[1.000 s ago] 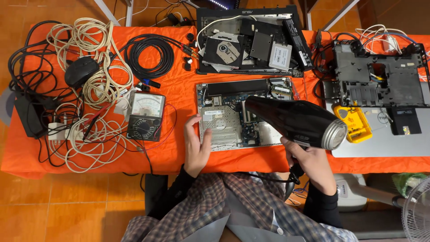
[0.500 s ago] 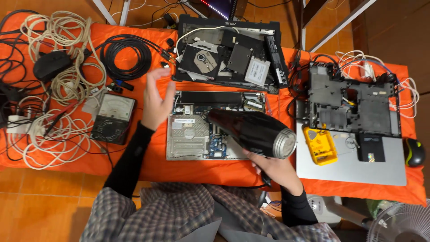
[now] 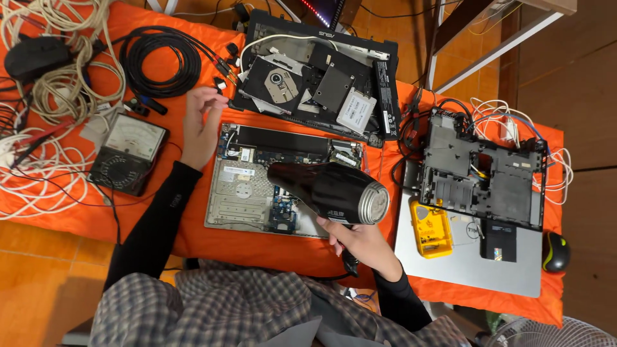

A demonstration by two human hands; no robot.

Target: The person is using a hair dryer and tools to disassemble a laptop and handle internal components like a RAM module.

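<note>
Right hand (image 3: 363,247) round hairdryer (image 3: 331,191) — left hand (image 3: 200,125) half-open

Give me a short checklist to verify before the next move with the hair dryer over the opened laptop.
1. Right hand grips the hair dryer handle firmly: ok.
2. Dryer nozzle points at the opened laptop: ok, it hangs above the boards.
3. Left hand away from the nozzle: ok, it rests at the laptop's upper left corner.
4. Dryer switched on: cannot tell.
5. Dryer cord free of tangles: cannot tell, mostly hidden below the hand.
6. Meter apart from the laptop: ok, it lies to the left on the orange cloth.
</note>
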